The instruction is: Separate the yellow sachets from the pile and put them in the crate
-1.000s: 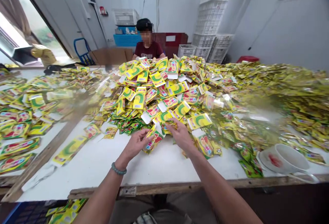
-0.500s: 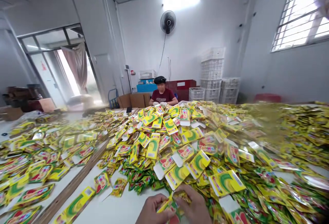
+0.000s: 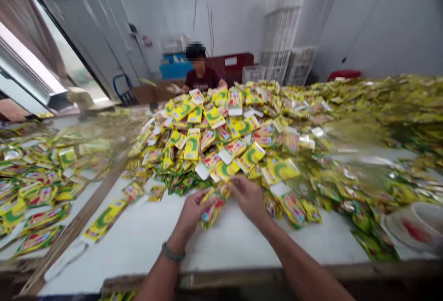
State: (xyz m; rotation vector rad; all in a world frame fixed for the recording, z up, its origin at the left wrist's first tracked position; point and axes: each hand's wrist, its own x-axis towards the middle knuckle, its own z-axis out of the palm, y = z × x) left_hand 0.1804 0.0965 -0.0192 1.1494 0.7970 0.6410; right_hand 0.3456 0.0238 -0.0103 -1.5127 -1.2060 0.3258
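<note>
My left hand [image 3: 191, 212] and my right hand [image 3: 248, 197] meet over the white table [image 3: 138, 241], both closed on a small bunch of yellow-green sachets [image 3: 213, 204] held between them. A bead bracelet is on my left wrist. Just beyond my fingers rises a large heap of yellow, green and red sachets [image 3: 221, 135] and flat printed cards. The picture is blurred by head motion.
A person in a dark red shirt [image 3: 201, 77] sits at the far side of the heap. More sachets cover the left table [image 3: 41, 176] and the right side. A white bowl [image 3: 418, 222] sits at the right. White crates [image 3: 280, 43] are stacked by the back wall.
The view tilted up to the room half a second ago and has dropped back to the table. My hands stay together on the sachets, slightly nearer to me.
</note>
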